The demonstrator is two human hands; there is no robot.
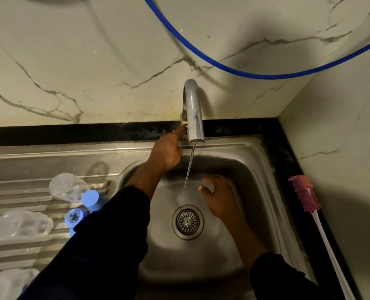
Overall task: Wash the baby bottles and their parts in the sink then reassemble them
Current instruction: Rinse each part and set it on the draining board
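L hand [168, 153] reaches tap [192, 113] base; grip hidden behind spout, cannot tell. R hand [219, 199] loosely spread in sink [255, 169], seemingly empty.

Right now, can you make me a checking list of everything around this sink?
Surface: steel sink, tap running into the basin; ribbed drainboard on the left.
Job's things: three clear bottles lying on drainboard; blue parts beside them.
Clutter: pink-headed brush on right counter.
Hands: left hand at the tap's base, grip hidden; right hand in the basin beside the stream, hold unclear.
Cables: blue hose sagging across the wall.
Surroundings: marble-look wall, dark counter edge.
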